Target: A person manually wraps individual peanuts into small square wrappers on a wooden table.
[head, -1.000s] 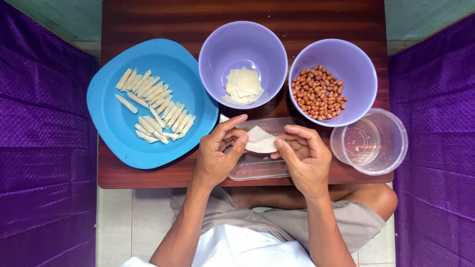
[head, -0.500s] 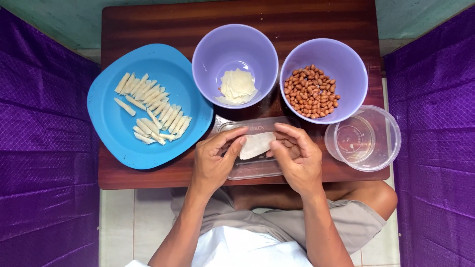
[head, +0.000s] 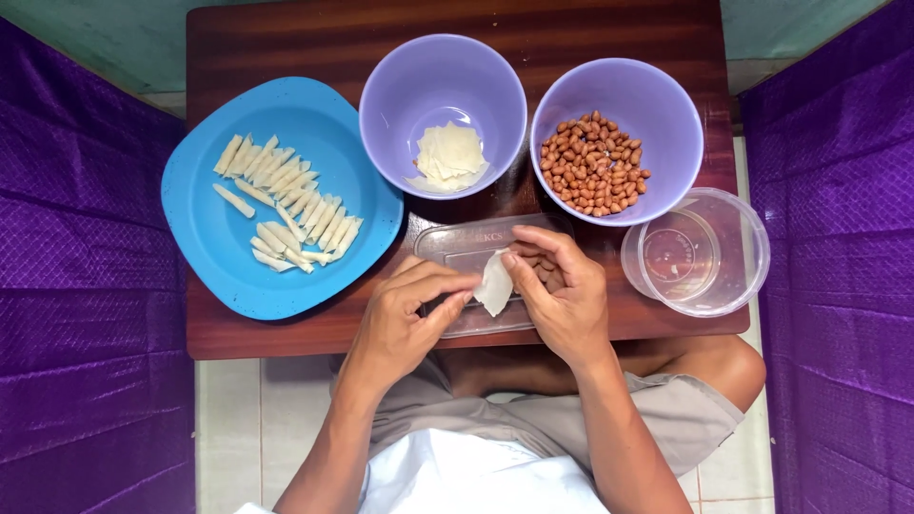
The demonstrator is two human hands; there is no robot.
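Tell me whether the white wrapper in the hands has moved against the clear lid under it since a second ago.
Yes. The wrapper lay flat and wide across the clear lid; now it is folded narrower and stands nearer the lid's front edge, between both hands.

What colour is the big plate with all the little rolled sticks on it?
The plate is bright blue, and the rolled sticks on it are pale cream. The head view shows it clearly.

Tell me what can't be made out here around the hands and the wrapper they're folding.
All in the head view:
- Whether anything lies inside the wrapper: the fold and the fingers cover it.
- Right hand palm: turned away, so whether it holds anything else is hidden.
- Clear flat lid: its near part is covered by the left hand and the right hand.
- Clear round tub: its contents are too faint to tell.
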